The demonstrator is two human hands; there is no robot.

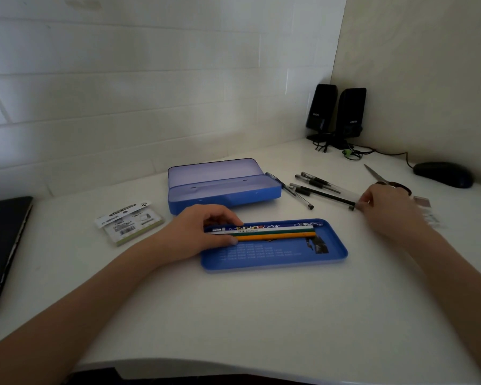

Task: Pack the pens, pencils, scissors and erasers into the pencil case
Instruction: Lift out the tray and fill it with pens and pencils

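Note:
A blue pencil case lies open at the middle of the white desk, its lid raised toward the wall. In front of it sits a flat blue tray. Several pencils, white, green and yellow, lie along the tray's far side, and my left hand grips their left ends. Several black pens lie right of the case. My right hand pinches the near end of one black pen. Scissors lie behind that hand, handles partly hidden. A packaged eraser lies left of the tray.
Two black speakers with cables stand in the back right corner, and a dark mouse sits right of them. A black laptop lies at the left desk edge. A small package peeks out by my right hand.

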